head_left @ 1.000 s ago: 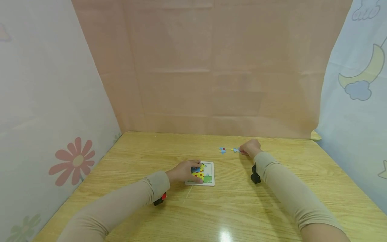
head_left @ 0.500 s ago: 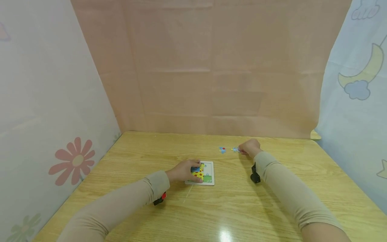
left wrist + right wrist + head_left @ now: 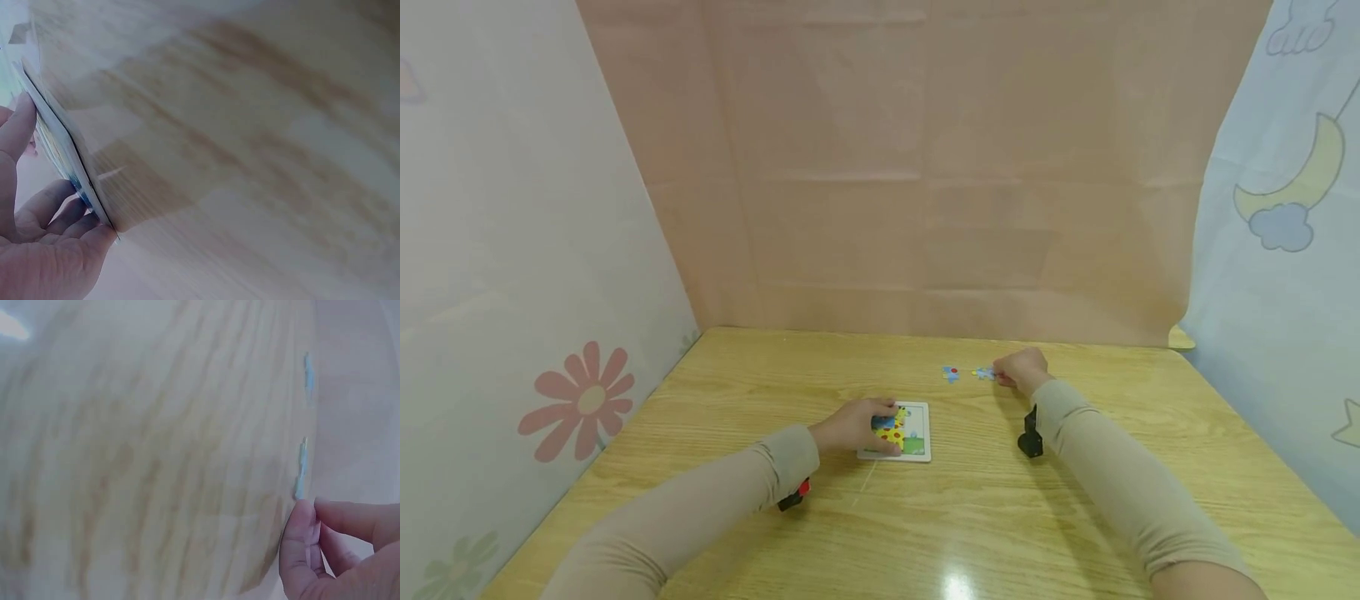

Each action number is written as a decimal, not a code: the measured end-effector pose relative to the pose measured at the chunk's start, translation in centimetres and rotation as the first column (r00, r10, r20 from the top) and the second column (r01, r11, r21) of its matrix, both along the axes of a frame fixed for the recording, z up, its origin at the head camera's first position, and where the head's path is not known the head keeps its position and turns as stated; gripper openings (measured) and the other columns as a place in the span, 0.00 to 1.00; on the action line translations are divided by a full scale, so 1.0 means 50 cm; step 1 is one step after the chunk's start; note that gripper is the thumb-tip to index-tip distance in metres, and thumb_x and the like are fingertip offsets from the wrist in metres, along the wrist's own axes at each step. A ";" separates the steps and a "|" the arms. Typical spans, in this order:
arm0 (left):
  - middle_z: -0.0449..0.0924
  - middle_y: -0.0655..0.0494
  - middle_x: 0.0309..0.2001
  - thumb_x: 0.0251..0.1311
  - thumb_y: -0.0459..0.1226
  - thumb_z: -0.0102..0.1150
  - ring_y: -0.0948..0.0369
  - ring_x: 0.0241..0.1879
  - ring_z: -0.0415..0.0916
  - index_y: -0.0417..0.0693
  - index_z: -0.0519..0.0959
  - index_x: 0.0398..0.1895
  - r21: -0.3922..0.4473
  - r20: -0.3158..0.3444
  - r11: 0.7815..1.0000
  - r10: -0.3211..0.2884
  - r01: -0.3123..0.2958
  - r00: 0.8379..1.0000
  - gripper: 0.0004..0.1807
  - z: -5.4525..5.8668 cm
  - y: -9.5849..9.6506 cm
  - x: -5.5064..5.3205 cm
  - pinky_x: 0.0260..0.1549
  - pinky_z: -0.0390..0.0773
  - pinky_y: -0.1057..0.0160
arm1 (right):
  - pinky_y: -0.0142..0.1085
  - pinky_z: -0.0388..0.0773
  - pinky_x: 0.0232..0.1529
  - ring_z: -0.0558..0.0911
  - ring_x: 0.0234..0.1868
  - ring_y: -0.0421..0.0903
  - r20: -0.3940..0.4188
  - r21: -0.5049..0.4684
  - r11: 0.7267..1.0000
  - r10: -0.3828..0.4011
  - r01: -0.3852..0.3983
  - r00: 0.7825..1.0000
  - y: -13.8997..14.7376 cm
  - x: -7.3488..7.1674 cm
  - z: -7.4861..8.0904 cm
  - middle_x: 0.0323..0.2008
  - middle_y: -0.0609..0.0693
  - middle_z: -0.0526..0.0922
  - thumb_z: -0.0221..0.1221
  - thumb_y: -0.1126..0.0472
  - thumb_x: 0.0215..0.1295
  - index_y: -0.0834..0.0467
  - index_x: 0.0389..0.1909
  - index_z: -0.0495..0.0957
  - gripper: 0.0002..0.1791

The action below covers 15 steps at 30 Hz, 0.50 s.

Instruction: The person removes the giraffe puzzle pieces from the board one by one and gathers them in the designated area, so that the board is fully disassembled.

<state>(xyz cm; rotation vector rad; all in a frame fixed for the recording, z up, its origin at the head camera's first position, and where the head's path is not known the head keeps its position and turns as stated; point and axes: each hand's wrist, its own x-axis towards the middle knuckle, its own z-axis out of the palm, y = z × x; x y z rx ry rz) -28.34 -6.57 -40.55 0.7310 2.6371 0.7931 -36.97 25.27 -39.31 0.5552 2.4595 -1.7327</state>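
Observation:
In the head view, a square puzzle board [image 3: 919, 427] with a white rim lies on the table. A yellow, red-spotted giraffe shows on it, partly covered by my left hand [image 3: 853, 423]. That hand grips the board's left side between thumb and fingers; the left wrist view shows the board [image 3: 69, 150] edge-on between them. Farther back and to the right, my right hand [image 3: 1021, 367] pinches a light blue puzzle piece [image 3: 982, 373] at its right end. Another light blue piece with a red dot [image 3: 951, 373] lies just left of it.
A wooden table [image 3: 820, 533] spreads under both hands. Behind it hangs a brownish-pink sheet [image 3: 925, 208]. Pale sheets with printed drawings close off both sides. A black wrist camera [image 3: 1031, 435] sits below the right cuff, another [image 3: 792, 498] below the left.

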 end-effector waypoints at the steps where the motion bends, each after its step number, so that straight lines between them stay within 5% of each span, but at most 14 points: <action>1: 0.60 0.53 0.73 0.53 0.49 0.70 0.50 0.74 0.54 0.46 0.67 0.69 0.001 -0.001 1.000 -0.004 0.004 1.000 0.41 0.000 -0.001 0.000 0.71 0.58 0.51 | 0.28 0.84 0.32 0.82 0.20 0.36 -0.006 -0.010 1.000 -0.002 0.002 1.000 -0.002 0.002 0.001 0.24 0.48 0.79 0.60 0.69 0.63 0.75 0.56 0.72 0.22; 9: 0.59 0.53 0.74 0.52 0.50 0.70 0.50 0.74 0.54 0.46 0.67 0.69 -0.006 -0.010 1.000 -0.008 0.008 1.000 0.42 -0.006 -0.002 -0.004 0.71 0.58 0.50 | 0.31 0.84 0.39 0.83 0.27 0.39 0.000 -0.080 0.997 -0.017 0.017 1.000 -0.032 0.005 0.010 0.27 0.48 0.82 0.60 0.68 0.63 0.71 0.57 0.74 0.21; 15: 0.60 0.54 0.73 0.52 0.51 0.71 0.51 0.74 0.55 0.47 0.68 0.69 -0.011 -0.017 1.000 -0.007 0.007 1.000 0.42 -0.008 0.000 -0.006 0.71 0.59 0.51 | 0.34 0.84 0.42 0.82 0.28 0.40 -0.015 -0.093 0.994 0.053 -0.055 0.998 -0.052 0.019 0.027 0.31 0.50 0.83 0.59 0.69 0.64 0.72 0.58 0.74 0.21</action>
